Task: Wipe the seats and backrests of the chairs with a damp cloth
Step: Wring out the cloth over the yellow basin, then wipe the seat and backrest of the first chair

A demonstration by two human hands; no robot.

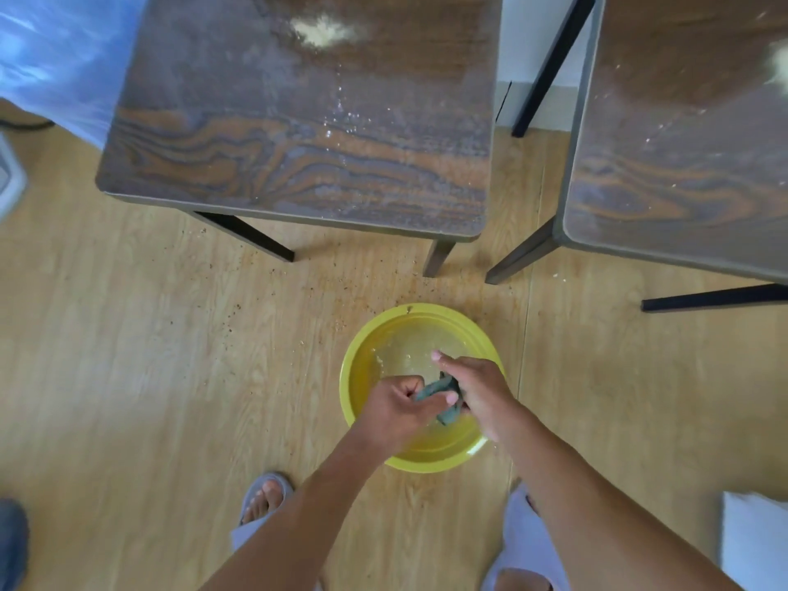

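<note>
My grip is two-handed: my left hand (pixel 394 405) and right hand (pixel 471 388) are both closed on the teal cloth (pixel 441 396), bunched between them over the yellow basin (pixel 366 347) on the floor. I judge I'm wringing it out. The near chair seat (pixel 298 134) looks dusty, with a pale powder patch (pixel 324 29); the other seat (pixel 682 155) too. No wiping shows yet.

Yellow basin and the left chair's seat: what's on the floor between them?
Head view: no object, only bare wood floor scattered with brown crumbs, between the yellow basin and the left chair's seat.
</note>
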